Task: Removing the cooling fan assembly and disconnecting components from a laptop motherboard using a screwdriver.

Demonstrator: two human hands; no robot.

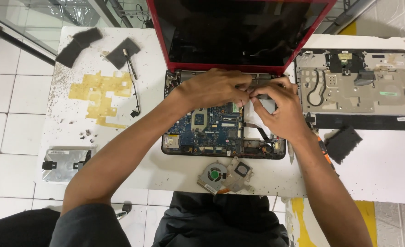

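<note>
A red laptop (166,43) stands open on the white table (380,160), its base stripped so the blue motherboard (211,126) shows. My left hand (214,87) rests over the rear of the base near the hinge, its fingertips pinched together at a small part. My right hand (280,110) meets it from the right, fingertips touching the same spot beside a pale flat piece inside the base. What the fingers pinch is hidden between them.
A fan with its heatsink (225,174) lies at the table's front edge. The removed palmrest cover (355,87) lies upside down at right, with a black pad (343,143) below it. Left are a drive (65,163), yellow residue (101,91), black pads (79,44) and a cable (134,89).
</note>
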